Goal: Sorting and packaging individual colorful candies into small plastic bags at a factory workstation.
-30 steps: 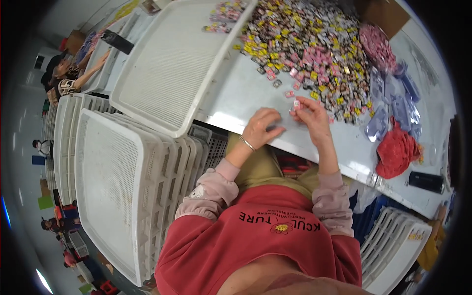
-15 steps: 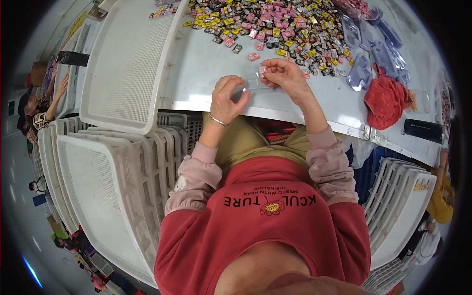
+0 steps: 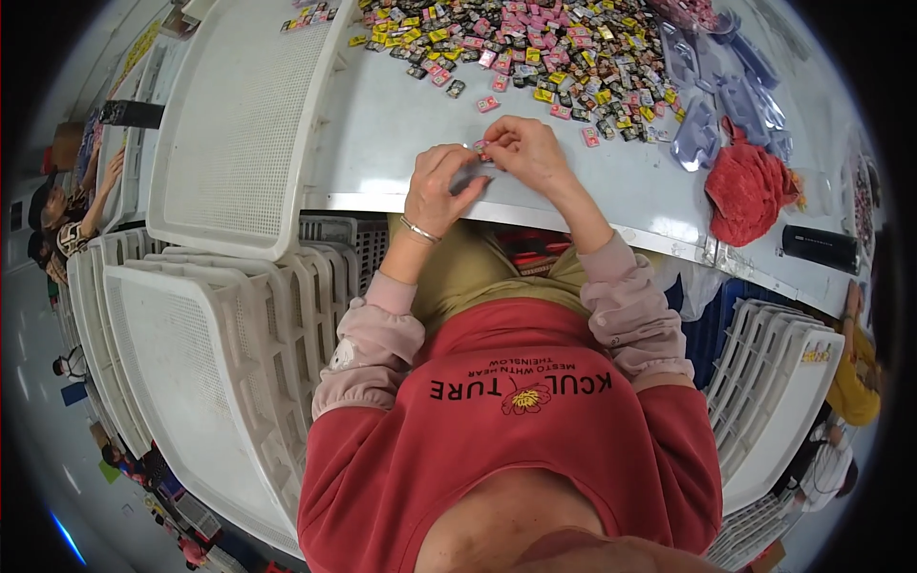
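Observation:
Over the front part of the table (image 3: 382, 143), my two hands meet. My right hand (image 3: 531, 155) pinches a small pink printed piece (image 3: 481, 149) between thumb and fingertips. My left hand (image 3: 443, 191), with a bangle on its wrist, curls its thumb and fingers around a clear plastic piece (image 3: 475, 169), mostly hidden by the fingers. The pink piece is at the left fingertips, by the clear plastic; whether it is inside cannot be seen. Beyond the hands spreads a heap of small pink, black and yellow pieces (image 3: 535, 48), with a few loose ones nearer.
A white mesh tray (image 3: 229, 124) lies at the left, a few pieces at its far end. Stacked white trays (image 3: 181, 353) stand below. At right are clear-purple plastic trays (image 3: 695, 138), a red cloth (image 3: 750, 196) and a black cylinder (image 3: 820, 248). Other people work at the far left and right.
My right hand has moved left with the pink piece, bringing it to the left fingertips. The left hand has stayed nearly in place, and the clear plastic is now more hidden.

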